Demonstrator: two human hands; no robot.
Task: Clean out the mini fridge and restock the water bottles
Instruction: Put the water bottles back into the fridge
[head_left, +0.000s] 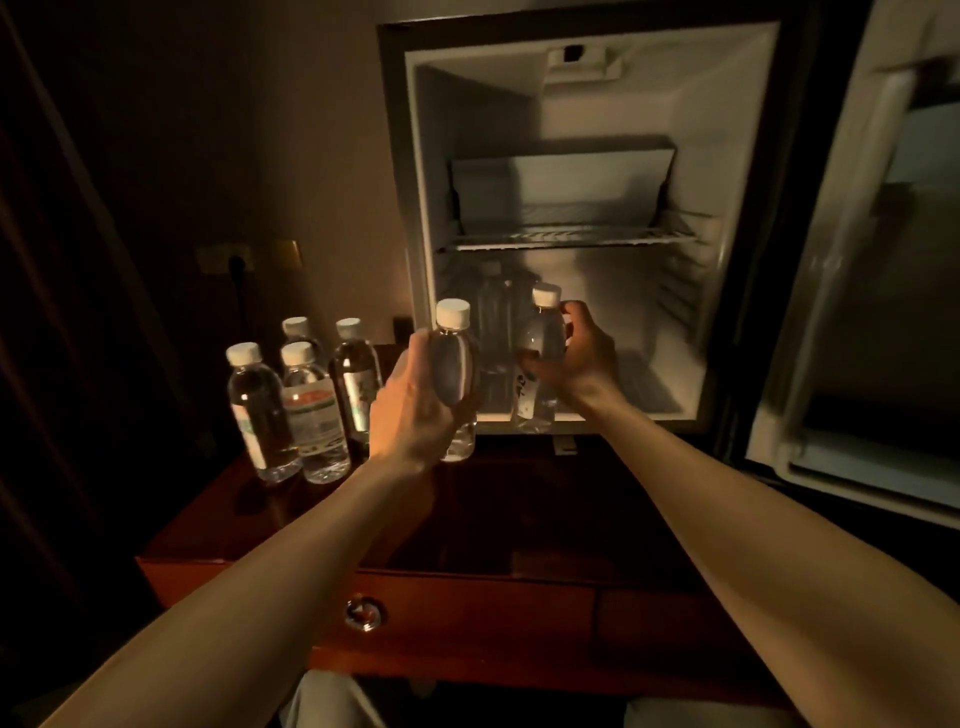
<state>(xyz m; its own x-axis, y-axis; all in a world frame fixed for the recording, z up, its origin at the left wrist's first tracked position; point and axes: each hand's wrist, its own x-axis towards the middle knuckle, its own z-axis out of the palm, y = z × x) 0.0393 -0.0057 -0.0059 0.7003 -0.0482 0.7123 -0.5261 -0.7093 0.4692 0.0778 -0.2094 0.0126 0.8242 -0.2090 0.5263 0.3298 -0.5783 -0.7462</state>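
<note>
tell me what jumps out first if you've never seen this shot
The open white mini fridge, lit and nearly bare, dominates upper centre. In front of it, each hand grips a clear white-capped water bottle: left hand, right hand. Four more clear plastic bottles stand on the dark wooden cabinet, left.

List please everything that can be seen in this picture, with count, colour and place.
Standing bottles: four, clear with white caps, on the cabinet top left of the fridge.
Held bottles: two, clear with white caps; left bottle before the fridge, right bottle at the lower compartment's front edge.
Bottle inside: at least one, dim, deep in the lower compartment.
Mini fridge: one, white inside, door open to the right.
Wire shelf: one, pale, mid fridge, bare.
Cabinet: one, reddish wood, drawer with metal pull.
Wall socket: one, plug in it, left wall.
Left hand: grips the left bottle.
Right hand: grips the right bottle.
</note>
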